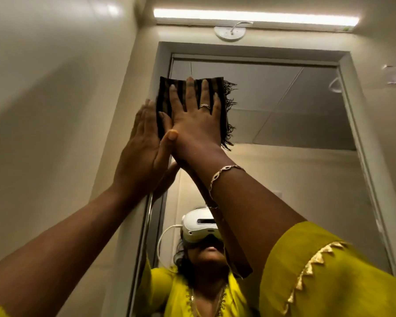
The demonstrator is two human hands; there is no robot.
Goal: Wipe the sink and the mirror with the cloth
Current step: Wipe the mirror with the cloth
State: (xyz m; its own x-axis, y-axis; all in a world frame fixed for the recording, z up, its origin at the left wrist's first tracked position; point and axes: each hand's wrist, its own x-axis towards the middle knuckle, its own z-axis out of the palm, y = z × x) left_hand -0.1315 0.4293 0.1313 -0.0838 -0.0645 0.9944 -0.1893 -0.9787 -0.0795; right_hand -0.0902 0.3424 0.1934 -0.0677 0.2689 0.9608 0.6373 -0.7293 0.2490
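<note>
While I watched through the head camera, both arms were raised high toward the upper part of the mirror (pixel 284 115). My right hand (pixel 196 115) lay flat on the cloth (pixel 164 94), its fingers (pixel 190 90) spread apart and pointing up, pressing the cloth against the glass near the mirror's top left corner. That cloth was dark with brown stripes, folded into a rectangle; its top edge showed just above my fingertips, and a loose fringe (pixel 229 106) hung out beyond my little finger on the right. A ring (pixel 205 106) sat on one finger and a bracelet (pixel 224 172) on the wrist below. My left hand (pixel 142 147) was open, fingers straight and close together, set on the mirror's left frame edge, its thumb touching the heel of my right hand. Under my fingers the glass reflected a person in a white headset (pixel 200 226) and a yellow garment (pixel 169 291). Above my fingertips, over the mirror frame, a long strip light (pixel 256 17) glowed. No sink appeared anywhere in view.
</note>
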